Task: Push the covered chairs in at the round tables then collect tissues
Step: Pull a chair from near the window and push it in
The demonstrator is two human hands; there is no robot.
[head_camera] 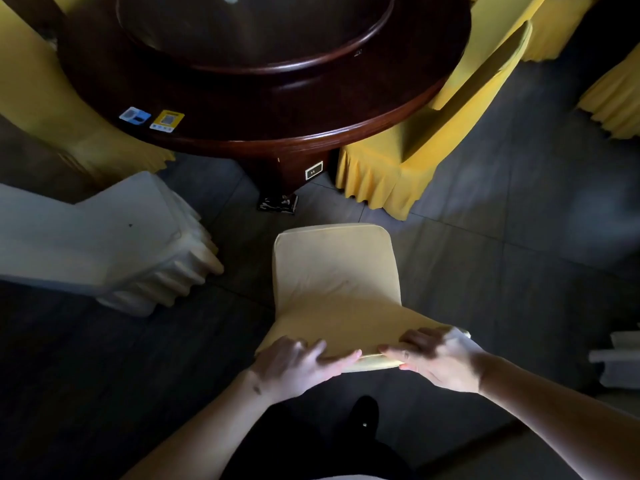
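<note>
A chair in a pale yellow cover (334, 271) stands on the floor right in front of me, its seat pointing at the dark round wooden table (311, 116). A gap of floor lies between the seat's front edge and the table. My left hand (298, 365) grips the top of the backrest at its left end. My right hand (438, 358) grips the same top edge at its right end. No tissues are visible.
A white-covered chair (104, 237) stands at the left. A yellow-covered chair (433, 133) sits tucked at the table's right, another (31, 81) at its left. More yellow covers hang at the far right (616, 98). Two small cards (152, 117) lie on the table's edge. Grey tiled floor.
</note>
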